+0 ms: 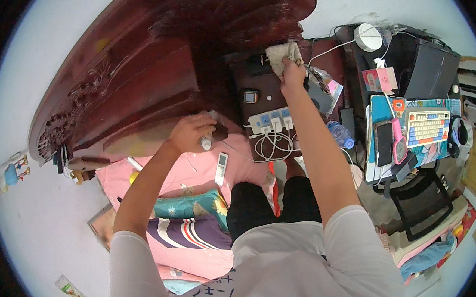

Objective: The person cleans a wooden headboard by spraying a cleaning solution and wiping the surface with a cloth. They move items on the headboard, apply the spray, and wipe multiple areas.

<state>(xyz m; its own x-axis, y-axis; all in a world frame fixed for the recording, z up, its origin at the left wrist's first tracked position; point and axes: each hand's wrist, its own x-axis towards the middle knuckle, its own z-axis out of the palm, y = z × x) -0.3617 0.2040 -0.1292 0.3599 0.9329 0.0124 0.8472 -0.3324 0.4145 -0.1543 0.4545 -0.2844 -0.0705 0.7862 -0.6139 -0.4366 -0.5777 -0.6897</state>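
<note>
My right hand [292, 76] grips a beige cloth [280, 56], which lies against the far part of the dark bedside table [259, 107]. Closed around a small white-ended thing [206, 143] is my left hand [189, 132], over the bed near the dark red wooden headboard [160, 78]; most of that thing is hidden by the fingers. A square-faced smartwatch [249, 96] rests on the bedside table. Nearer to me is a white power strip [272, 119] with several plugs and coiled white cables. A white remote control [221, 168] lies on the pink bedsheet [193, 170].
To the right, a desk holds a keyboard [428, 128], a phone [383, 142], a pink tissue pack [380, 79] and a dark laptop [431, 68]. A plastic bottle [341, 134] lies beside the bedside table. A black mesh chair [422, 203] stands right of me.
</note>
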